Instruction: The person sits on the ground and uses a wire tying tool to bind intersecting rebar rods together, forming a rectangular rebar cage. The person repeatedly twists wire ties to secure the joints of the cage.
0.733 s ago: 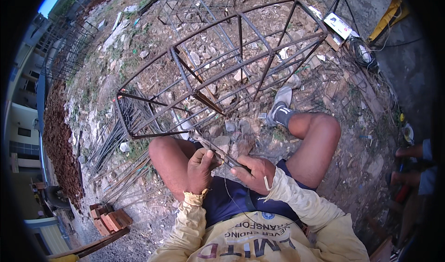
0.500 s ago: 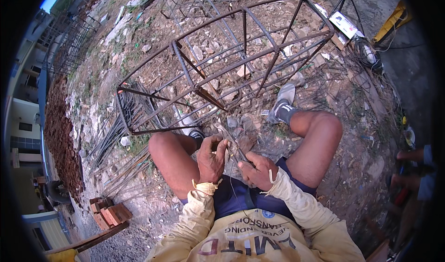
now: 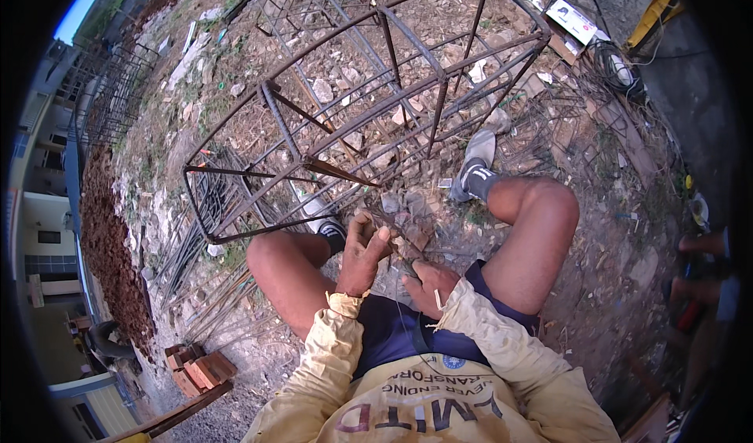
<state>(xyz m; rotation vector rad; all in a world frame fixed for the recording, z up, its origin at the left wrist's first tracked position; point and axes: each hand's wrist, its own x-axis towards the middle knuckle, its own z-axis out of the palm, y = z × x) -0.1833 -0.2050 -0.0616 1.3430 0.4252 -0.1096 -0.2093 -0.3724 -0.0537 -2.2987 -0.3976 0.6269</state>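
My left hand (image 3: 363,256) is raised between my knees, thumb and fingers pinched on a thin wire (image 3: 398,306). A strand of it hangs down toward my lap. Just right of it and a little lower, my right hand (image 3: 431,286) is closed with its back upward; its fingers curl around something dark and narrow that I cannot make out. The hands are close together but apart. Beyond them stands a long cage of rusty reinforcing bars (image 3: 302,159), with rectangular ties joined by long bars.
Loose rods (image 3: 184,251) lie on the rubble at left, near stacked red bricks (image 3: 200,368). A white box (image 3: 571,21) and coiled cable (image 3: 620,67) sit at the far right. Another person's legs (image 3: 702,266) show at the right edge. More bar cages stand behind.
My left hand has tilted more upright, with the thumb raised. My right hand has turned and drawn slightly down, its back now more in view. The whole view has shifted slightly.
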